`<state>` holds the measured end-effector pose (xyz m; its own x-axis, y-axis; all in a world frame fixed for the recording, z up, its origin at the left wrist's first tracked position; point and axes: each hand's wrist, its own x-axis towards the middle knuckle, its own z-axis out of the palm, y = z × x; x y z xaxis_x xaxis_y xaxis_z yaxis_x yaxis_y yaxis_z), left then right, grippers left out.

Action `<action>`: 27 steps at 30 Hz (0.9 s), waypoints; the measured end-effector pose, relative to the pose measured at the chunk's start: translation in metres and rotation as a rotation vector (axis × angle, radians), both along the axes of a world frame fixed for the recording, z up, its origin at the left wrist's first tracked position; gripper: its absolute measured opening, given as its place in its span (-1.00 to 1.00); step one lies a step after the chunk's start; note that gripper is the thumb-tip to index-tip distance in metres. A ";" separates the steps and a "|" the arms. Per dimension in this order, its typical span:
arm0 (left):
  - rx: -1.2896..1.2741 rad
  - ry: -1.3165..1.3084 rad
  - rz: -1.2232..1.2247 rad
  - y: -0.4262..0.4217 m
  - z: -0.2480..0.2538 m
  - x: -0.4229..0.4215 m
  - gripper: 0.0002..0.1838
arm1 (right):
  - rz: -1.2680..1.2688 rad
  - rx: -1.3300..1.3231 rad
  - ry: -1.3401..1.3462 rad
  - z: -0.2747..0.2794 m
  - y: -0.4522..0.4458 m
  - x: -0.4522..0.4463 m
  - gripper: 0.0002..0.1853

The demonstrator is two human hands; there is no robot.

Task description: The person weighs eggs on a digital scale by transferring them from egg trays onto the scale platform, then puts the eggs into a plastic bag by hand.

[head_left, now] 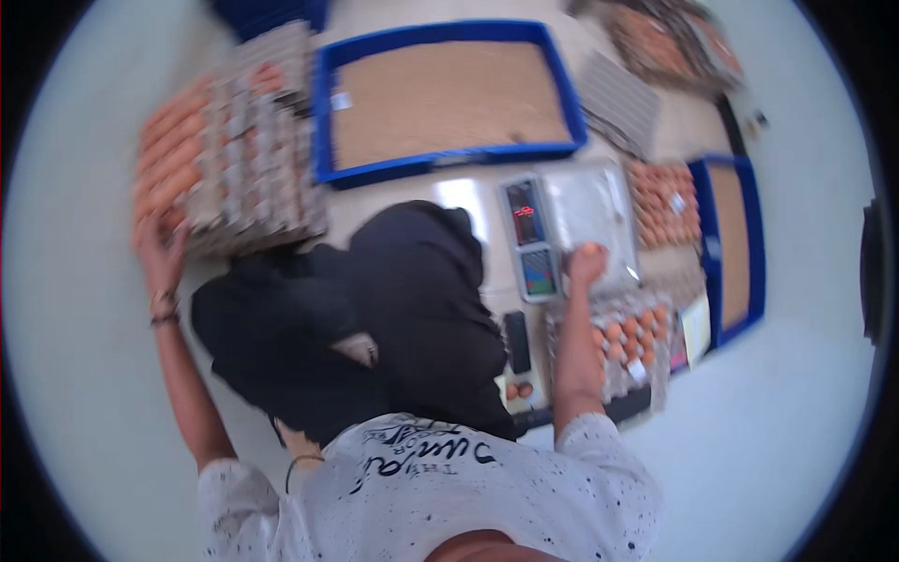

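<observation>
My left hand point(161, 245) is at the near-left corner of a tall stack of egg trays point(267, 159), thumb and fingers apart around the brown eggs point(174, 167) on its side. My right hand point(587, 262) is closed over the near edge of the digital scale's metal plate point(599, 211); blur hides what its fingers hold, if anything. The scale's display panel point(524, 211) glows with red digits I cannot read. Beneath my right forearm lies a tray of brown eggs point(629, 337) with a small white label.
A blue-rimmed tray point(448, 167) with a tan fill stands ahead, a smaller blue tray point(744, 253) at the right. Another egg tray point(667, 201) sits beside the scale. More stacked eggs point(655, 42) are at the far right. Two loose eggs point(518, 390) lie near my knee.
</observation>
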<state>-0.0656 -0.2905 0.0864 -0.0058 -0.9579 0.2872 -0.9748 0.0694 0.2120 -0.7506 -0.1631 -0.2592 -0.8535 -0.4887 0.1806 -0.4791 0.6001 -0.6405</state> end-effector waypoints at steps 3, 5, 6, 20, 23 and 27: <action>-0.065 0.094 0.023 -0.002 -0.006 0.010 -0.65 | 0.095 0.055 0.097 -0.020 0.005 -0.012 -0.51; -0.073 0.122 0.129 -0.008 -0.007 0.015 -0.67 | 0.088 0.126 0.110 0.004 0.004 -0.002 -0.34; -0.096 0.178 0.116 -0.011 -0.015 0.022 -0.66 | 0.052 0.184 0.205 0.019 0.000 0.004 -0.29; -0.214 0.621 -0.126 0.070 0.082 -0.090 -0.69 | 0.873 -0.743 -0.796 0.382 -0.033 0.239 -0.51; 0.063 0.641 -0.587 0.109 0.102 -0.159 -0.65 | 1.325 -0.517 -1.120 0.418 -0.015 0.307 -0.39; 0.056 0.766 -0.673 0.118 0.087 -0.204 -0.58 | 1.361 -0.308 -1.190 0.402 -0.009 0.314 -0.41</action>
<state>-0.2701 -0.1725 0.1734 -0.3813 -0.8359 0.3948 -0.3380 0.5236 0.7821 -0.4368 -0.1718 0.1427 0.3333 -0.9413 0.0538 0.2623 0.0377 -0.9643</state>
